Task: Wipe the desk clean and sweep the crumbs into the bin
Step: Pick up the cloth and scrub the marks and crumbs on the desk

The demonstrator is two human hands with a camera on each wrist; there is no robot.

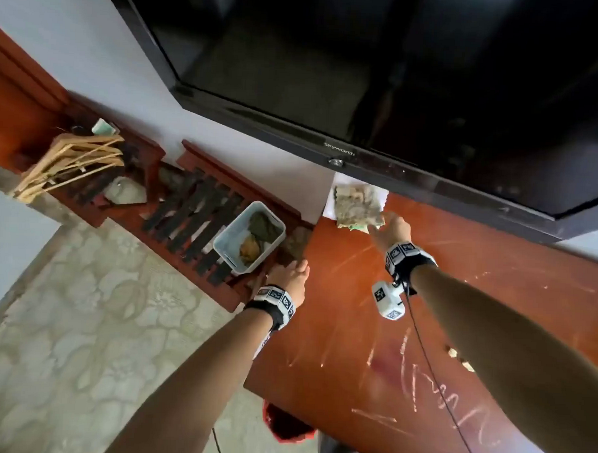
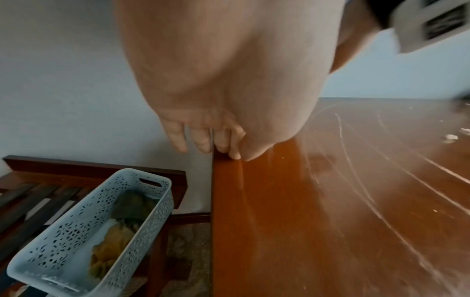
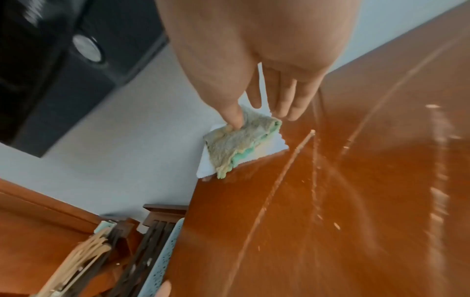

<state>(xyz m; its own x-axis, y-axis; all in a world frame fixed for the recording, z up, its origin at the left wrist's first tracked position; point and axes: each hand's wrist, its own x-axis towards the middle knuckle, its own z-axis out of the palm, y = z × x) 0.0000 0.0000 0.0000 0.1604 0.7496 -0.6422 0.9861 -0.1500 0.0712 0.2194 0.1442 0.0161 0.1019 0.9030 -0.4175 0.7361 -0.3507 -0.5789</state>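
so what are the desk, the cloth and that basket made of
Desk: reddish wood or veneer, glossy varnish; it reflects light and shows pale scratches. Cloth: soft fabric, likely microfibre, from its fuzzy nap. Basket: pale blue plastic, judging by its moulded cut-out pattern.

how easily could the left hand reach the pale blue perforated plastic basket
Probably yes: the left hand rests on the edge of the reddish wooden desk, and the basket sits beside it, lower, nothing between.

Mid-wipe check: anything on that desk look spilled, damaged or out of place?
Yes. Pale streaks cross the red-brown desk; whether they are smears or scratches, I cannot tell. Loose crumbs lie on it nearer the person. The soiled cloth under the right hand sits on white paper at the back corner.
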